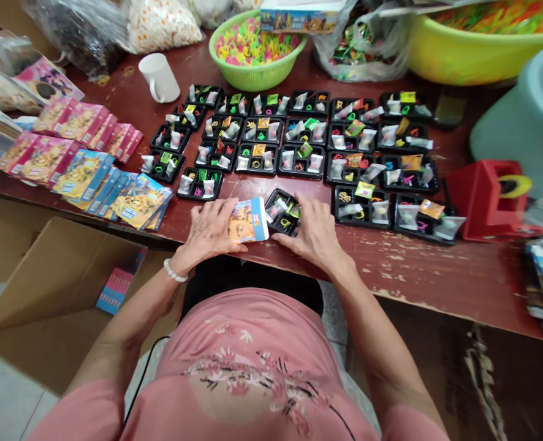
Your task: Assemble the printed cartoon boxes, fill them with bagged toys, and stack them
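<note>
One dark red table (413, 263), its paint worn through in patches at the right, is being used as the work surface, and a pale tiled floor (0, 392) is being shown at the lower left. Bags of small goods (161, 27) are being kept along the top edge, and a white mug (160, 78) is being left at the upper left. Pink and yellow pieces are being held in a green basket (255, 75) at upper centre; orange and green ones are being contained by a yellow basin (464, 58) at the upper right. Rows of black trays (361, 222) are being filled out by wrapped pieces and small coloured toys across the middle. Pink boxes (48, 160) and blue boxes (85, 174) are being stacked at the left. At the centre, a printed carton (249, 222) is being clamped between the thumb and fingers of the left hand (211, 228). Just to its right, a loaded tray (282, 225), tilted askew, is being gripped at its right side by the right hand (315, 233), thumb and fingers parted around it.
</note>
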The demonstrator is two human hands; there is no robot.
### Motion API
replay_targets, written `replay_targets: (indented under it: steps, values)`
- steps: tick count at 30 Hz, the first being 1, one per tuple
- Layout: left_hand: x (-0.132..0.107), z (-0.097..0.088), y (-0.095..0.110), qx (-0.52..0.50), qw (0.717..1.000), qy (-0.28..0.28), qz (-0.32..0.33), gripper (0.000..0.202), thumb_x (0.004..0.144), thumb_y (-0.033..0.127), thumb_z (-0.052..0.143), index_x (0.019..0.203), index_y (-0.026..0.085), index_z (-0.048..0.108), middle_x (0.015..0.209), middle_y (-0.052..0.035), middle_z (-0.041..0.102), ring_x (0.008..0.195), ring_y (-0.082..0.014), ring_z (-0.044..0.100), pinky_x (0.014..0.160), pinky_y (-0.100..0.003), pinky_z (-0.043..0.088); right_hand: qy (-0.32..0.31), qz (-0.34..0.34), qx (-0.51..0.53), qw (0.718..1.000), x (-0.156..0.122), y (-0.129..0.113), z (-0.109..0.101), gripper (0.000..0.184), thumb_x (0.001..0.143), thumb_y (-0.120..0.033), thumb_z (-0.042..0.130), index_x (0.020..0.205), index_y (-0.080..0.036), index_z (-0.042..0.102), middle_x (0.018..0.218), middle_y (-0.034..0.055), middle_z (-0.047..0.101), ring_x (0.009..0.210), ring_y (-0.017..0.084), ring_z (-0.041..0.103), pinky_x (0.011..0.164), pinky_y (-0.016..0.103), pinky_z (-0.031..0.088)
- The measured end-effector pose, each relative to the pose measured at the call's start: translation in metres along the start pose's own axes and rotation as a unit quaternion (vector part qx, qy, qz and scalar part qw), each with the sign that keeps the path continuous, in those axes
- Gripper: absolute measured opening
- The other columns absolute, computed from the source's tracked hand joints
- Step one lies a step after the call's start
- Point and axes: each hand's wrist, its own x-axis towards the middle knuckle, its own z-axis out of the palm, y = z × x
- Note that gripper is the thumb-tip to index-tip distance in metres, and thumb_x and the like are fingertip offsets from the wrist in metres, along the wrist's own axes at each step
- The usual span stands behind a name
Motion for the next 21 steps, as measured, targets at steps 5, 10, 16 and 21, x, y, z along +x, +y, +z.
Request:
replay_targets:
  steps: [5, 10, 16, 21]
  values:
    - [0.002, -0.003, 0.001, -0.007, 1.000, -0.003, 0.016, 0.126, 0.059, 0.063, 0.096, 0.162, 0.024, 0.036, 0.158, -0.0193, 0.053, 0.138, -0.0441, 0.050, 0.110, -0.060, 0.041, -0.020, -0.046, 0.013, 0.999, -0.011, -0.008, -0.003, 0.106, 0.079, -0.054, 0.084, 0.164, -0.019, 0.032, 0.153, 0.0238, 0.053, 0.131, 0.046, 0.052, 0.104, 0.065, 0.049]
    - [0.006, -0.008, 0.005, -0.003, 0.998, -0.032, 0.059, 0.128, 0.059, 0.058, 0.099, 0.163, 0.022, 0.036, 0.162, -0.0211, 0.048, 0.144, -0.0449, 0.045, 0.112, -0.060, 0.043, -0.063, -0.105, 0.032, 0.992, -0.009, -0.004, 0.001, 0.121, 0.069, -0.045, 0.095, 0.167, -0.018, 0.029, 0.151, 0.0230, 0.055, 0.132, 0.045, 0.050, 0.107, 0.064, 0.048]
    - [0.009, -0.003, 0.012, -0.033, 0.993, -0.072, 0.093, 0.132, 0.063, 0.058, 0.099, 0.169, 0.022, 0.028, 0.174, -0.0242, 0.030, 0.162, -0.0495, 0.022, 0.123, -0.069, 0.034, -0.086, -0.128, 0.078, 0.985, -0.002, 0.007, 0.003, 0.129, 0.065, -0.056, 0.098, 0.167, -0.019, 0.029, 0.158, 0.0253, 0.051, 0.138, 0.047, 0.047, 0.110, 0.069, 0.044]
    - [-0.003, 0.003, 0.008, -0.021, 0.996, -0.026, 0.088, 0.129, 0.066, 0.062, 0.097, 0.169, 0.022, 0.030, 0.176, -0.0250, 0.026, 0.163, -0.0528, 0.016, 0.123, -0.077, 0.026, 0.036, -0.004, 0.146, 0.989, -0.022, 0.015, -0.010, 0.060, 0.090, -0.065, 0.074, 0.129, -0.020, 0.065, 0.134, 0.0182, 0.067, 0.117, 0.034, 0.065, 0.100, 0.053, 0.054]
